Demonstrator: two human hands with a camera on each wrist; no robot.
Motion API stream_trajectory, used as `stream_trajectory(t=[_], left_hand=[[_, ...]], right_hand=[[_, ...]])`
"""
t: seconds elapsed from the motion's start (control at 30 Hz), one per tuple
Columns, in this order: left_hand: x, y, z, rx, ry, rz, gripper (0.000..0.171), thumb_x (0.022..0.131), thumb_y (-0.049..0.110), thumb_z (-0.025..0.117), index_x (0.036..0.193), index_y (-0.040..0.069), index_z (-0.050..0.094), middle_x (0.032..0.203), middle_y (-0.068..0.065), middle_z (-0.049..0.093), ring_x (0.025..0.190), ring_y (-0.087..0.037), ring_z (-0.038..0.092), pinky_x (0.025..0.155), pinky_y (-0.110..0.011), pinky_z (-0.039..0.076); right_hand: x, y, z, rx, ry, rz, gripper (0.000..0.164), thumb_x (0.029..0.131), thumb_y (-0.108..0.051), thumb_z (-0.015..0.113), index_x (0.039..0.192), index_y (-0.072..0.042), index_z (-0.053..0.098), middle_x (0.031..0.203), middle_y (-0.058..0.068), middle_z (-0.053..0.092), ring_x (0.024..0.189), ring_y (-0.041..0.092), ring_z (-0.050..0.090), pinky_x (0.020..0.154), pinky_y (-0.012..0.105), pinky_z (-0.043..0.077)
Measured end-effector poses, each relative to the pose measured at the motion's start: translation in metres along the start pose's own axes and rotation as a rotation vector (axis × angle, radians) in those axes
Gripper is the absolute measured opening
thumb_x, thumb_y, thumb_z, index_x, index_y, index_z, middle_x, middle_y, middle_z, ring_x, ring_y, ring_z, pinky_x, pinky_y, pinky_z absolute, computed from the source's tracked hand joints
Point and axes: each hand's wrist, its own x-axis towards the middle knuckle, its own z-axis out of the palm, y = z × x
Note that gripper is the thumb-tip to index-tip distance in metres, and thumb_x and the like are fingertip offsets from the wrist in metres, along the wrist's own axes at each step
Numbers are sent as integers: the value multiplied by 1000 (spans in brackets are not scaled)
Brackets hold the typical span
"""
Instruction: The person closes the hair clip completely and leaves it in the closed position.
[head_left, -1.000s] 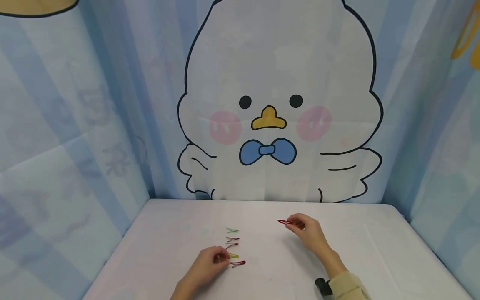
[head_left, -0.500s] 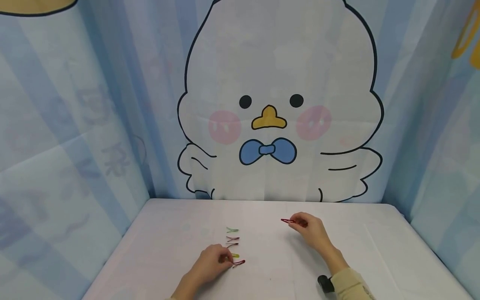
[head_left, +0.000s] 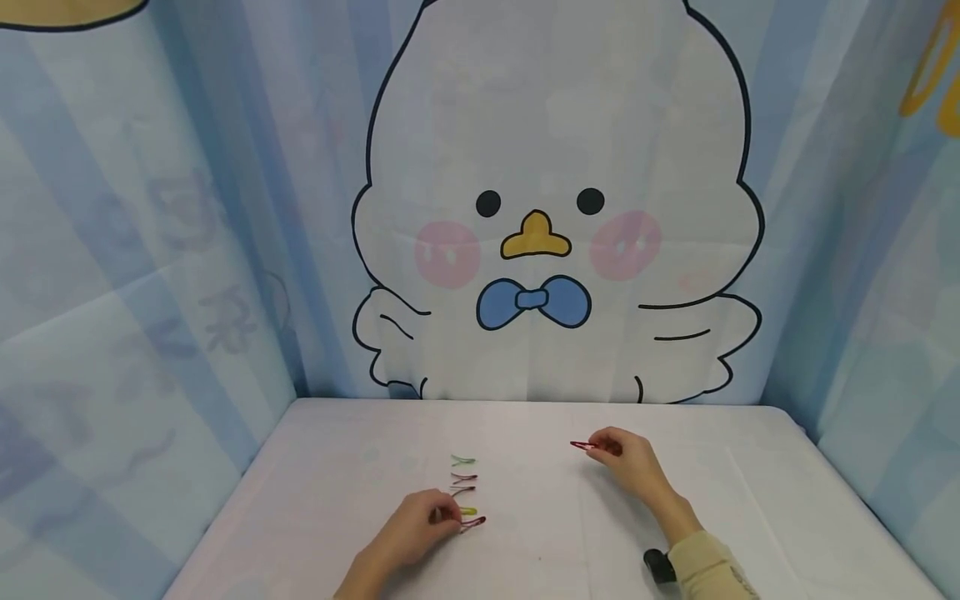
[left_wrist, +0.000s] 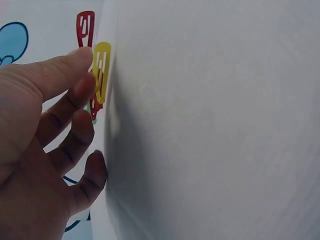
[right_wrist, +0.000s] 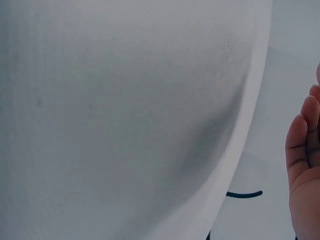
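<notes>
My left hand [head_left: 420,525] pinches the end of a red snap hair clip [head_left: 474,522] between thumb and index finger, at the near end of a column of clips. In the left wrist view this red clip [left_wrist: 85,14] points up from the fingertips, beside a yellow snap clip [left_wrist: 102,46]. Farther back in the column lie a dark reddish clip [head_left: 465,489], a red clip [head_left: 465,477] and a green clip [head_left: 463,460]. My right hand [head_left: 626,458] holds another red clip [head_left: 579,444] above the table; the right wrist view shows only some fingers and palm.
A white-covered table [head_left: 360,442] spans the front. Behind it hangs a curtain [head_left: 540,358] printed with a white bird, and blue-striped cloth closes both sides. A black wrist device [head_left: 658,567] sits by the right sleeve [head_left: 705,567].
My right hand has shifted slightly right with its red clip. My left hand has moved onto the nearest red clip, which has turned and slid slightly back and left.
</notes>
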Motion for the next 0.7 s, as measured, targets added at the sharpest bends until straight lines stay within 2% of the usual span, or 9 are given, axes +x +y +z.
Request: stream_trajectory(t=[0.2, 0.47, 0.7], left_hand=[[-2, 3, -7, -84, 10, -33, 10, 90, 12, 75, 88, 20, 71, 82, 9, 62, 73, -13, 53, 64, -27, 44], [-4, 4, -8, -123, 20, 31, 8, 91, 9, 74, 88, 16, 72, 81, 9, 63, 75, -10, 55, 67, -27, 47], [-4, 5, -8, -147, 39, 42, 8, 91, 8, 74, 88, 15, 71, 80, 9, 62, 74, -10, 55, 67, -27, 46]], right_hand=[[0, 7, 1, -29, -35, 9, 10, 87, -6, 79, 93, -6, 71, 80, -2, 62, 75, 15, 55, 66, 27, 47], [-1, 14, -2, -79, -122, 15, 9, 87, -4, 77, 93, -6, 70, 80, -2, 59, 75, 16, 52, 68, 29, 45], [0, 19, -3, -111, -205, 17, 10, 87, -5, 77, 93, -7, 69, 82, -3, 60, 77, 16, 53, 70, 31, 47]])
